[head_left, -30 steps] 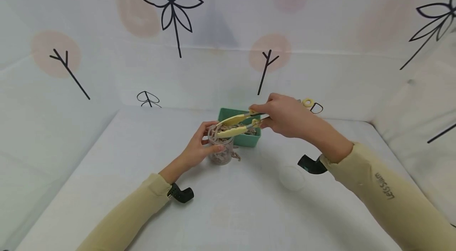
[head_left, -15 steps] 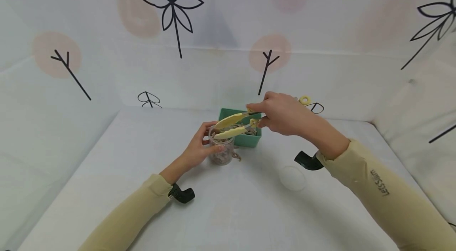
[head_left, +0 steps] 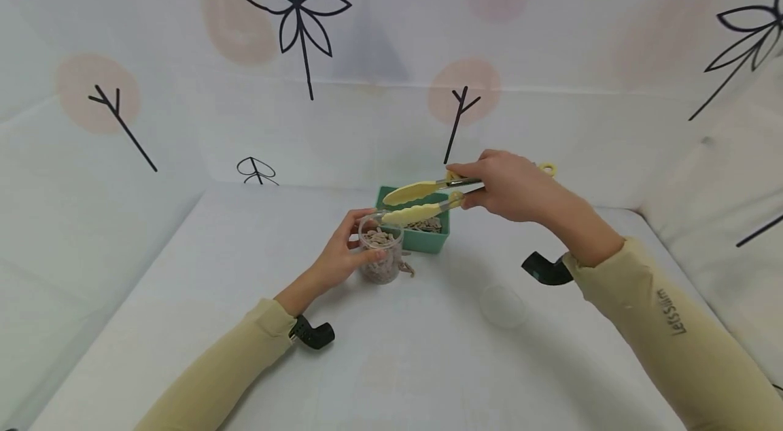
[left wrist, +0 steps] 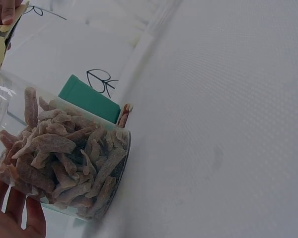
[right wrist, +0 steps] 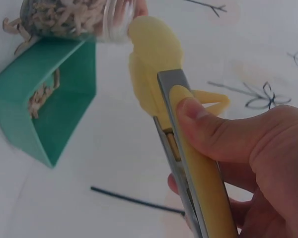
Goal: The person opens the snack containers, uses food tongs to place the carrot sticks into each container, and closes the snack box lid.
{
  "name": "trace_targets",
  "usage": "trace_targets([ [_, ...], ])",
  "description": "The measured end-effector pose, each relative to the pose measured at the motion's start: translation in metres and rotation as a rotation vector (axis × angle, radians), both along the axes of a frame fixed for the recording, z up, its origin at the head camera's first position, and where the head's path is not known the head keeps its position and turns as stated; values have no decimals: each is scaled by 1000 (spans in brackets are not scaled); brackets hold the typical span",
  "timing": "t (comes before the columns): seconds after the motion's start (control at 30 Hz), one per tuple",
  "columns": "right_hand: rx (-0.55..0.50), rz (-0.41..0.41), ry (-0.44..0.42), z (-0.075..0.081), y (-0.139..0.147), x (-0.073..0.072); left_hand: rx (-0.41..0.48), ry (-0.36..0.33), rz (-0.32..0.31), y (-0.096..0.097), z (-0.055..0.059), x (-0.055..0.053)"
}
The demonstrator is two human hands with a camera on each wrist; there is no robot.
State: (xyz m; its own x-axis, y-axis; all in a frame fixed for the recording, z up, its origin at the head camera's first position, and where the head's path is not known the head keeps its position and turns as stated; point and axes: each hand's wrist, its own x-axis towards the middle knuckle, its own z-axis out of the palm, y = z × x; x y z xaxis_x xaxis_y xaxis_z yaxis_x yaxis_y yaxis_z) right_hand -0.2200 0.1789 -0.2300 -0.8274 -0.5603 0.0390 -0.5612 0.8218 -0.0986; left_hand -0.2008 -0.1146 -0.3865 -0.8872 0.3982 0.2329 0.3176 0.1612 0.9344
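Observation:
My left hand grips a clear jar by its side. The jar stands upright, lidless and filled well up with wrinkled, brownish-grey dried strips. My right hand holds tongs with pale yellow tips and metal arms. Their tips are spread apart, with nothing seen between them, over the jar's right rim and the green box. More of the same strips lie in that box, just behind and to the right of the jar. In the right wrist view, my thumb presses along one arm of the tongs.
A few loose strips lie on the white table against the jar's right side. A clear round lid lies flat at front right. Behind the table hangs a white cloth with drawn flowers and twigs.
My right hand has drawn the tongs up and to the right, from the jar's mouth to over the green box. My left hand and the jar have stayed in place.

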Motion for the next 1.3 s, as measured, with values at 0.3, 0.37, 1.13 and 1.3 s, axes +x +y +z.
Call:
trace_targets([
  [0.3, 40, -147, -63, -23, 18, -25, 1, 8, 9, -2, -25, -15],
  [0.37, 85, -152, -77, -32, 16, -30, 7, 15, 10, -2, -27, -15],
  [1.13, 233, -41, -67, -81, -27, -55, 11, 37, 9, -2, -28, -17],
  [1.3, 156, -58, -4, -95, -22, -57, 8, 31, 11, -2, -26, -15],
])
